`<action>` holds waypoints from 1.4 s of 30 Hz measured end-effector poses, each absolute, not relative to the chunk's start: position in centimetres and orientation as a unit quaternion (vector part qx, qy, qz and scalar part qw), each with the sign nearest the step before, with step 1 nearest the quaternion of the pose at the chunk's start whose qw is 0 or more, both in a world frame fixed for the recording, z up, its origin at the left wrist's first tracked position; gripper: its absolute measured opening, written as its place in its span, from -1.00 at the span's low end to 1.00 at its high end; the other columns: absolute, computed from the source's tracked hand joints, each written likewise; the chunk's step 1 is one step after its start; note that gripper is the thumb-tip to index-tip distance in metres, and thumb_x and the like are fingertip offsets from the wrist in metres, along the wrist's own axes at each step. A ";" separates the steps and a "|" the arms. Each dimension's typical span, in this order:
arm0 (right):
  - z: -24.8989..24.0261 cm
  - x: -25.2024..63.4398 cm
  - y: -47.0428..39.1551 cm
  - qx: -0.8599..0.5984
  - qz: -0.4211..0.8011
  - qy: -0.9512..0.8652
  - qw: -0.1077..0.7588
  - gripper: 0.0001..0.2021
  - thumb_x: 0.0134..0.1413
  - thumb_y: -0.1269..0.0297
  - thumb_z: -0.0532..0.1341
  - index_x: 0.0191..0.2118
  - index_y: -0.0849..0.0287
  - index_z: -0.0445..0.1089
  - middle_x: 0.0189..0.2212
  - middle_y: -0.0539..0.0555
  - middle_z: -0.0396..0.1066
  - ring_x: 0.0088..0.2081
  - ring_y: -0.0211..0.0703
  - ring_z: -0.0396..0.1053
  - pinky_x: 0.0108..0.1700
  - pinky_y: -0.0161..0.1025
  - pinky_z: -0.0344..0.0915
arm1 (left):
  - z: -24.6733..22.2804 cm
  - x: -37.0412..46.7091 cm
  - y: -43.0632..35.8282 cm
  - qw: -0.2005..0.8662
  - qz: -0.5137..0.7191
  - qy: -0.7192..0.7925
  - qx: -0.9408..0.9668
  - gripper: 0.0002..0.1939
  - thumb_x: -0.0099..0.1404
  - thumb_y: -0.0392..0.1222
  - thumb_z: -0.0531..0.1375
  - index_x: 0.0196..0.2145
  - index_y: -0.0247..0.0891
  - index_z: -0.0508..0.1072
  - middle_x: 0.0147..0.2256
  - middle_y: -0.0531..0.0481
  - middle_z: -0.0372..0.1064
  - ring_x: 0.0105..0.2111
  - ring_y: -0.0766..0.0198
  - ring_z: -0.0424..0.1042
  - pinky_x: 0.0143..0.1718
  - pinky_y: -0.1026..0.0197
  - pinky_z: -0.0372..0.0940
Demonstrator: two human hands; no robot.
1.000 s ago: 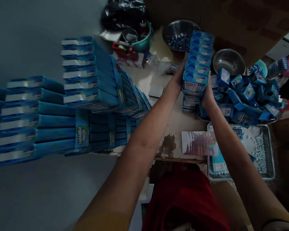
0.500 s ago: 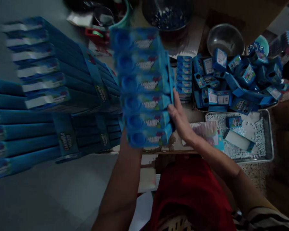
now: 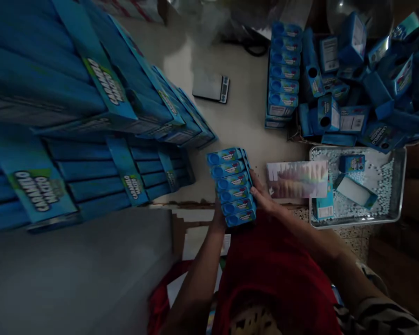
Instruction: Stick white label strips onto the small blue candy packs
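Observation:
A display box packed with a row of small blue candy boxes [image 3: 233,187] is between my two hands, low over the near edge of the table. My left hand [image 3: 219,217] supports it from the lower left, its fingers mostly hidden behind the box. On the right side, my right hand [image 3: 260,191] presses with its thumb and fingers against the wall of the box. To the left rise stacked blue display boxes [image 3: 101,83], close to the held one. A shiny printed sheet [image 3: 296,179] lies to the right of my right hand.
A small digital scale [image 3: 209,88] sits on the table [image 3: 240,125]. Another row of blue candy boxes [image 3: 284,72] stands beside a carton heaped with loose blue boxes [image 3: 356,102]. A metal tray [image 3: 401,190] holds small pale pellets and a few boxes.
The held display box has come down and toward my body, away from the raised position near the stacks. Both hands still hold it. My view has shifted, bringing the scale into sight.

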State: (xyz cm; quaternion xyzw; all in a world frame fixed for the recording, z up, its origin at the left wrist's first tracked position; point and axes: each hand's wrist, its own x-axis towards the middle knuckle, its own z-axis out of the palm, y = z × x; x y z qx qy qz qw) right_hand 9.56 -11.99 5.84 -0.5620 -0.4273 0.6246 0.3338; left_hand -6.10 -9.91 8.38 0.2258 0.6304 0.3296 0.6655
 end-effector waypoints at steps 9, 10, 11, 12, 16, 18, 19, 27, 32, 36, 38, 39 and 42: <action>6.3 22.1 -4.4 -0.678 0.331 -0.656 0.011 -0.54 0.25 0.46 0.14 0.23 0.30 0.49 0.25 0.39 0.47 0.38 0.31 0.22 0.47 0.30 -0.12 | 17.8 -6.1 -8.1 0.307 0.413 0.698 0.498 -0.59 0.40 0.07 0.30 0.13 -0.10 0.52 0.17 -0.11 0.50 0.27 0.02 0.43 0.39 -0.05 0.28; 6.2 23.0 -4.0 -0.664 0.323 -0.673 -0.042 -0.59 0.27 0.48 0.12 0.15 0.29 0.54 0.17 0.40 0.53 0.30 0.30 0.31 0.44 0.28 -0.08 | 18.4 -4.6 -7.3 0.333 0.376 0.664 0.554 -0.66 0.41 -0.01 0.30 0.09 -0.08 0.54 0.13 -0.10 0.52 0.24 0.01 0.45 0.36 -0.05 0.31; 6.2 23.7 -3.8 -0.648 0.330 -0.683 -0.066 -0.63 0.28 0.48 0.11 0.06 0.27 0.59 0.09 0.37 0.59 0.23 0.27 0.38 0.41 0.25 -0.04 | 18.5 -2.9 -6.3 0.357 0.334 0.632 0.601 -0.70 0.40 -0.11 0.30 0.07 -0.07 0.56 0.11 -0.11 0.54 0.22 -0.01 0.46 0.35 -0.05 0.32; 6.3 24.3 -3.9 -0.633 0.342 -0.691 -0.065 -0.66 0.30 0.46 0.11 0.00 0.23 0.62 0.04 0.32 0.62 0.17 0.23 0.43 0.39 0.22 -0.01 | 18.2 -1.3 -5.4 0.372 0.292 0.612 0.633 -0.68 0.37 -0.23 0.30 0.07 -0.09 0.56 0.10 -0.13 0.54 0.21 -0.03 0.46 0.33 -0.06 0.32; 8.6 26.9 -4.5 -0.603 0.376 -0.701 0.053 -0.74 0.31 0.38 0.17 -0.08 0.10 0.63 -0.07 0.15 0.67 0.04 0.12 0.52 0.36 0.17 0.04 | 14.6 3.9 -3.2 0.433 0.150 0.634 0.623 -0.43 0.11 -0.44 0.41 0.10 -0.26 0.54 0.10 -0.27 0.55 0.19 -0.13 0.47 0.30 -0.12 0.29; 10.1 28.1 -4.7 -0.582 0.399 -0.699 0.115 -0.76 0.31 0.34 0.19 -0.09 0.09 0.62 -0.13 0.12 0.67 -0.05 0.07 0.53 0.28 0.08 0.17 | 12.8 5.2 -3.5 0.526 0.162 0.638 0.539 -0.49 0.07 -0.31 0.49 0.01 -0.28 0.57 -0.01 -0.24 0.60 0.05 -0.07 0.56 0.15 -0.03 0.39; 10.7 28.6 -4.7 -0.574 0.408 -0.697 0.138 -0.77 0.32 0.33 0.19 -0.10 0.09 0.62 -0.16 0.11 0.67 -0.09 0.04 0.53 0.22 0.02 0.24 | 12.1 5.7 -4.0 0.586 0.184 0.626 0.481 -0.54 0.06 -0.19 0.51 -0.07 -0.27 0.60 -0.10 -0.19 0.63 -0.07 -0.01 0.59 0.02 0.04 0.44; 10.7 25.7 -6.1 -0.648 0.220 -0.714 0.149 -0.72 0.41 0.25 0.21 0.09 0.08 0.62 -0.11 0.19 0.64 0.00 0.14 0.41 0.12 0.03 0.23 | 9.0 8.6 -7.8 0.684 0.348 0.607 0.209 -0.38 -0.03 0.38 0.45 -0.35 -0.28 0.57 -0.49 0.05 0.44 -0.51 0.33 0.34 -0.46 0.29 0.22; 8.2 22.9 -8.8 -0.631 0.171 -0.742 0.148 -0.63 0.49 0.34 0.09 0.22 0.09 0.53 0.18 0.16 0.57 0.15 0.08 0.41 0.29 0.07 0.12 | 8.2 9.2 -8.2 0.645 0.376 0.637 0.190 -0.45 0.01 0.31 0.44 -0.37 -0.27 0.54 -0.49 0.09 0.40 -0.48 0.32 0.33 -0.42 0.28 0.23; 7.1 22.0 -11.3 -0.620 0.136 -0.760 0.141 -0.54 0.47 0.44 0.03 0.34 0.11 0.41 0.33 0.16 0.44 0.35 0.06 0.31 0.42 0.08 -0.01 | 8.2 9.2 -8.6 0.624 0.389 0.652 0.186 -0.52 0.08 0.25 0.41 -0.39 -0.26 0.53 -0.46 0.06 0.43 -0.45 0.31 0.34 -0.38 0.27 0.27; 7.2 21.8 -12.1 -0.610 0.132 -0.768 0.143 -0.53 0.47 0.45 0.03 0.36 0.10 0.39 0.33 0.13 0.44 0.37 0.05 0.30 0.44 0.09 -0.04 | 8.3 9.1 -8.8 0.618 0.396 0.652 0.190 -0.55 0.12 0.22 0.40 -0.39 -0.26 0.53 -0.44 0.05 0.44 -0.43 0.30 0.35 -0.36 0.26 0.28; 7.4 21.7 -12.3 -0.608 0.129 -0.769 0.150 -0.54 0.47 0.45 0.03 0.34 0.10 0.40 0.31 0.11 0.47 0.35 0.04 0.31 0.45 0.09 -0.05 | 8.3 9.0 -8.8 0.617 0.399 0.651 0.192 -0.55 0.13 0.22 0.40 -0.38 -0.26 0.53 -0.44 0.05 0.44 -0.43 0.30 0.35 -0.35 0.26 0.29; 8.5 21.5 -12.4 -0.625 0.109 -0.752 0.179 -0.66 0.47 0.39 0.12 0.18 0.03 0.53 0.14 0.05 0.61 0.21 0.03 0.42 0.36 0.07 0.01 | 8.1 8.6 -9.0 0.613 0.390 0.660 0.193 -0.55 0.15 0.23 0.40 -0.38 -0.26 0.52 -0.45 0.05 0.43 -0.43 0.29 0.36 -0.36 0.27 0.29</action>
